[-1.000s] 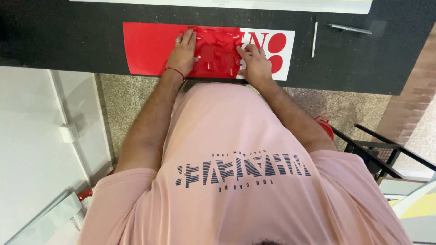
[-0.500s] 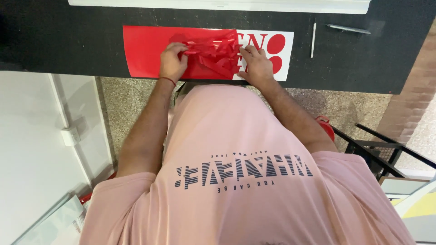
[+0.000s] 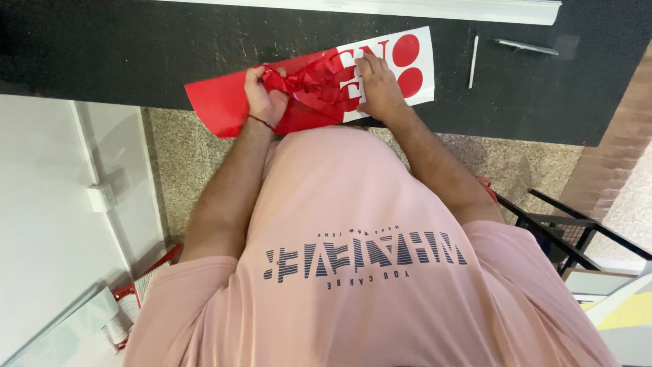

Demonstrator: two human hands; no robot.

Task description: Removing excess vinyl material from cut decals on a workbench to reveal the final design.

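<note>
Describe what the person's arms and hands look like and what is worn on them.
Both arms are bare from the short pink sleeves of a T-shirt down. The left hand has a thin red string bracelet around the wrist. The right hand shows no ring, watch or band. No gloves on either hand. The shirt front carries dark striped lettering.

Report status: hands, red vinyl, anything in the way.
Left hand gripping crumpled red film, peeled up off sign sheet. Right hand flat, pinning sheet to black table. Two thin tools lie apart at right.
</note>
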